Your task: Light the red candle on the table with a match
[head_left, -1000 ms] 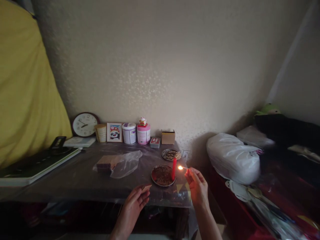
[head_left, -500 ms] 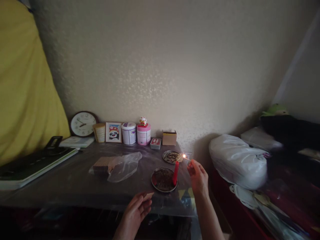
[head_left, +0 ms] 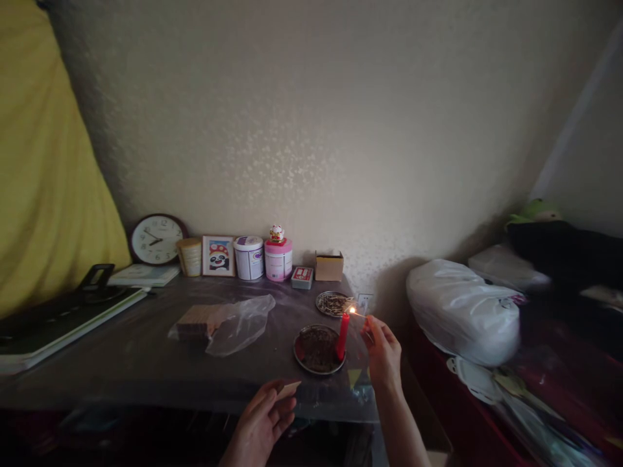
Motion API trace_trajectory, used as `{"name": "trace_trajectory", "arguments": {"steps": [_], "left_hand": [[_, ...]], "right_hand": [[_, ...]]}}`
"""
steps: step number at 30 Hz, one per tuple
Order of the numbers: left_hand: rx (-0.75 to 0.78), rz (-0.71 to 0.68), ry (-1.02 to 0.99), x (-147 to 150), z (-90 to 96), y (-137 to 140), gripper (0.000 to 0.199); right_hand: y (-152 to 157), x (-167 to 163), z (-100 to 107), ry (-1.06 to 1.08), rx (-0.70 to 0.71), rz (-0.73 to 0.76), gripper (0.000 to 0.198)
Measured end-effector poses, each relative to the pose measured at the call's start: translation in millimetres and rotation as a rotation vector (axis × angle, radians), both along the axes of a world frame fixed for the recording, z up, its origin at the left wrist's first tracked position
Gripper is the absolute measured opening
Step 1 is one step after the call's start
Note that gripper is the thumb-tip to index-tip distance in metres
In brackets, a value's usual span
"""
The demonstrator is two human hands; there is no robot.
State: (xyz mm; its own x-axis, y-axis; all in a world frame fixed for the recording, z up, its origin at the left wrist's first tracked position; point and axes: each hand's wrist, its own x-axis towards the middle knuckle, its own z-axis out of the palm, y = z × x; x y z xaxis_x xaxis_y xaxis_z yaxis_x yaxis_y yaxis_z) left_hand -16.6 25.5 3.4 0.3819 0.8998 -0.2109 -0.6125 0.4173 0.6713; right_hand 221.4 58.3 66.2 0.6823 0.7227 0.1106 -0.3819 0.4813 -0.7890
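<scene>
Patterned wall [head_left: 311, 143] backs a dark bench [head_left: 228, 383], on which a red candle [head_left: 343, 337], the landmark for all places below, stands nearly upright at the right side of a round metal dish [head_left: 318, 373]. Of the two hands, the right hand [head_left: 384, 353], to the right of the candle, pinches a thin match [head_left: 360, 315] whose flame [head_left: 352, 311] burns just beside the candle's top; whether the wick has caught cannot be told. The left hand [head_left: 265, 412], nearer the viewer and left of the candle, grips a small tan cardboard piece [head_left: 289, 389] between thumb and fingers, the other fingers loosely curled. The step in hand is judged to be lighting the candle; the next move would call for a slight, steady shift of the flame leftward onto the wick, with the fingertips kept away from the heat. Beyond the candle, a second dish [head_left: 318, 305] of thin sticks [head_left: 333, 303] lies close behind the flame and seems the chief hazard; farther back stands an open cardboard box [head_left: 329, 267]. Well left of the candle lie crumpled plastic film [head_left: 243, 327] and a brown block [head_left: 195, 322]; well right, a white bag [head_left: 462, 311].
</scene>
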Motion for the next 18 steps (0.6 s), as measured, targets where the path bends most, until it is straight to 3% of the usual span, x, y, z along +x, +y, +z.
{"name": "trace_trajectory", "arguments": {"steps": [18], "left_hand": [[-0.028,-0.019,-0.056,0.3,-1.3,-0.4,0.032]], "right_hand": [[4.9,-8.6,0.3,-0.034,-0.002,0.009,0.024]]}}
